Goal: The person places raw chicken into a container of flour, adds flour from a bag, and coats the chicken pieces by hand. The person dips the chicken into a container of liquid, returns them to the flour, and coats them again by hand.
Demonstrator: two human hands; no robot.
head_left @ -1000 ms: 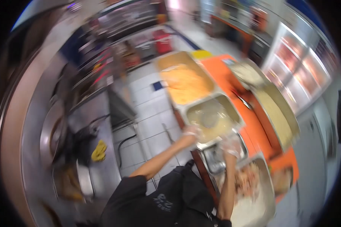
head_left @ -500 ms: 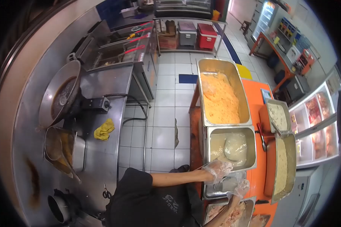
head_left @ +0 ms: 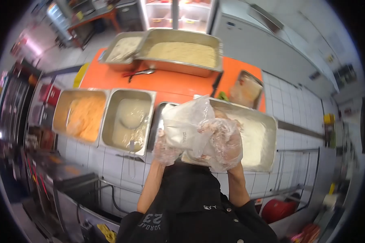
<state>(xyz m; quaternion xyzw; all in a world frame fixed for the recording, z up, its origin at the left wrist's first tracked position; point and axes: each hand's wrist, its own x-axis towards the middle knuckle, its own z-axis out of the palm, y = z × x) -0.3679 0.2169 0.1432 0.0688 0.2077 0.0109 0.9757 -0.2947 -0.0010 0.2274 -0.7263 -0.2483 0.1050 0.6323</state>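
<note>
Both my hands wear loose clear plastic gloves. Between them is a clear plastic bag point(head_left: 184, 125) with something whitish inside that I cannot make out. My left hand point(head_left: 166, 149) grips the bag's lower left edge. On its right side, my right hand point(head_left: 225, 141) has its fingers closed round the bag. Below the bag stands a metal pan, mostly hidden, and to its right a large metal pan of white powder point(head_left: 257, 139). Left of my hands, a ladle point(head_left: 132, 117) rests in a metal pan of pale liquid point(head_left: 123, 135).
Farther left is a pan of orange mixture point(head_left: 85, 115). Across the orange table point(head_left: 172, 85) stand two pans of pale mix, the larger pan point(head_left: 186, 54) on the right. Red-handled tongs point(head_left: 140, 73) lie before them. A small tray point(head_left: 247, 87) with bagged contents sits at back right.
My view has swung to the right, towards the table. My hands, earlier apart over the liquid pan and a neighbouring pan, are now together holding up the plastic bag.
</note>
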